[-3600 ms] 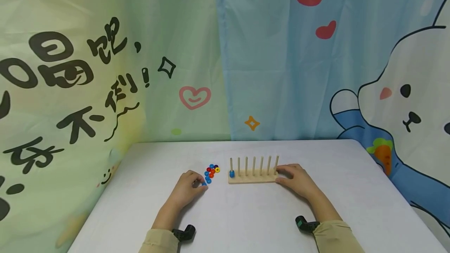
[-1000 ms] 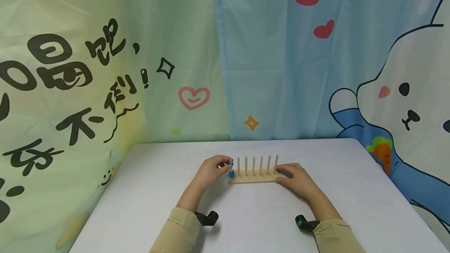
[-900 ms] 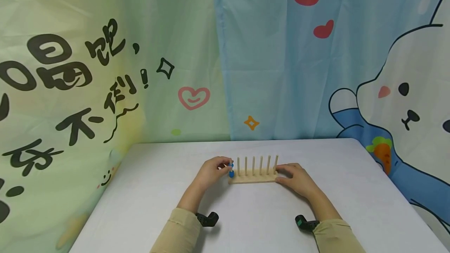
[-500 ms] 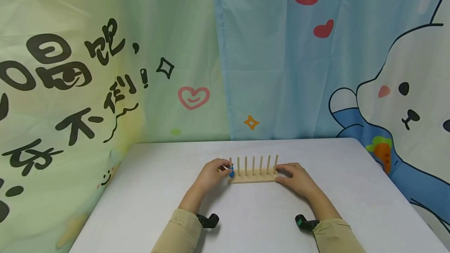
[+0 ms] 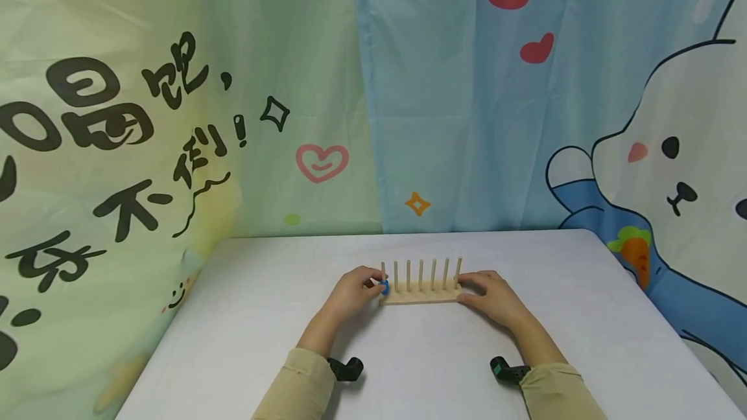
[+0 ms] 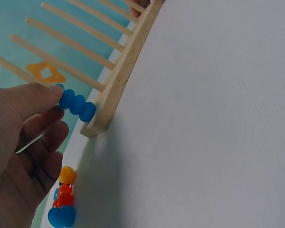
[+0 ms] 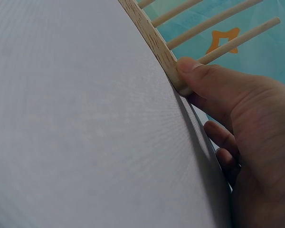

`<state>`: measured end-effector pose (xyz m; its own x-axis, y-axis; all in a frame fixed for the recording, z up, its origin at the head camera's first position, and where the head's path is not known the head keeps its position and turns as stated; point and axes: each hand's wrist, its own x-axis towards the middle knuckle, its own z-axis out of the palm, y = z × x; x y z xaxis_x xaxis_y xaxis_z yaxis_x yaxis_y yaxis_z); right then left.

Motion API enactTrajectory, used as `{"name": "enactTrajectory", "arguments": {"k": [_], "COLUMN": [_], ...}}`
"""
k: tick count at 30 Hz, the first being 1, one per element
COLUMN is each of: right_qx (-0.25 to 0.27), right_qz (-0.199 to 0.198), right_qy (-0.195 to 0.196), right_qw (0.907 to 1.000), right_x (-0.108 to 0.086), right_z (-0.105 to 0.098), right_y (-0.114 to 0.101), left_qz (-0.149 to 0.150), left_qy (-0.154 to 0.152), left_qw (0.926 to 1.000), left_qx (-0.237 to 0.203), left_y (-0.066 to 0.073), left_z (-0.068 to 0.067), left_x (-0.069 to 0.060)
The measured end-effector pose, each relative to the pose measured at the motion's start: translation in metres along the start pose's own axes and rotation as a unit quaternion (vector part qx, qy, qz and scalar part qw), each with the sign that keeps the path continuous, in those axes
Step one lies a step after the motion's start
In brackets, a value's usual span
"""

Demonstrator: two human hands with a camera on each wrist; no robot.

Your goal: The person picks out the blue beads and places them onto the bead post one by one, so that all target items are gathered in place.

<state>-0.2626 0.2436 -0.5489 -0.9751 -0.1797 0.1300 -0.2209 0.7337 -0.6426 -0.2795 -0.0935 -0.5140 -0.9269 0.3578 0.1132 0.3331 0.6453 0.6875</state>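
Observation:
A wooden pegboard (image 5: 419, 299) with a row of upright pegs stands on the table. Blue beads (image 6: 77, 104) are stacked on its leftmost peg, down against the base. My left hand (image 5: 352, 293) is at that peg, thumb and index finger pinching the topmost blue bead (image 6: 60, 88), which is partly hidden by the thumb. At the opposite end, my right hand (image 5: 495, 297) grips the board's right edge, its thumb (image 7: 190, 66) on the front of the base. The other pegs carry no beads.
Loose beads, among them a yellow bead (image 6: 67, 175), red ones (image 6: 65, 200) and a blue one (image 6: 61, 216), lie beside the board's left end; the left hand hides them in the head view. A white cloth (image 5: 420, 361) covers the table, with a printed curtain (image 5: 432, 115) behind.
My left hand has gone from the loose beads to the leftmost peg, then lowered along it with a blue bead. The blue stack there is taller. My right hand has stayed on the board's end.

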Motion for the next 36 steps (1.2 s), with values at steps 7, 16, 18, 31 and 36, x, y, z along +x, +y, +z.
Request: {"name": "enactTrajectory", "arguments": {"k": [7,16,18,31,36], "right_qx": [-0.003,-0.006,-0.008,-0.005,-0.002], "right_qz": [0.004,0.003,0.002,0.002,0.003], "right_qy": [-0.001,-0.001,-0.002,0.000,-0.001], "right_qw": [1.0000,1.0000,1.0000,1.0000,1.0000], "right_x": [0.000,0.001,0.001,0.000,0.000], "right_z": [0.000,0.000,0.000,0.001,0.001], "right_y": [0.001,0.001,0.001,0.001,0.001], "left_qz": [0.005,-0.010,-0.020,-0.050,-0.053], "left_qy": [0.031,0.095,0.103,0.105,0.101], "left_qw": [0.9995,0.9954,0.9944,0.9912,0.9915], "left_qx": [0.009,0.013,0.015,0.062,0.061], "left_y": [-0.006,-0.026,-0.031,-0.055,-0.058], "left_z": [-0.004,-0.019,-0.022,-0.025,-0.024], "left_x": [-0.009,-0.025,-0.028,-0.049,-0.050]}}
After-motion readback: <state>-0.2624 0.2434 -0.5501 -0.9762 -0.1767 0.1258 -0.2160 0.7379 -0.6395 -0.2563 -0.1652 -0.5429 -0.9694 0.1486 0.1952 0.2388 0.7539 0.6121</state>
